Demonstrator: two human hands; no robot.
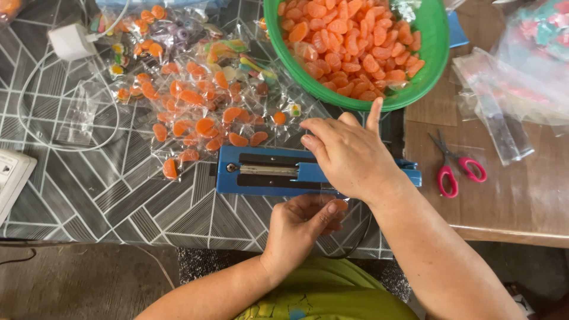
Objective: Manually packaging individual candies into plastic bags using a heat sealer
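Two hands work at a blue sealer (267, 172) on the counter (89, 195). The right hand (349, 157) presses flat on the sealer's arm, fingers together, apparently to clamp it down. The left hand (302, 222), just in front, pinches a clear bag (332, 207) of orange candy, its grip closed on the bag, probably to steady it at the sealer's edge. Sealed candy packets (201, 112) lie behind; a green bowl (438, 35) of candy sits nearby, and scissors (456, 169) lie to the right.

Bright even daylight, soft shadows, glare on clear candy bags (195, 101), sharp centre, slight edge blur.
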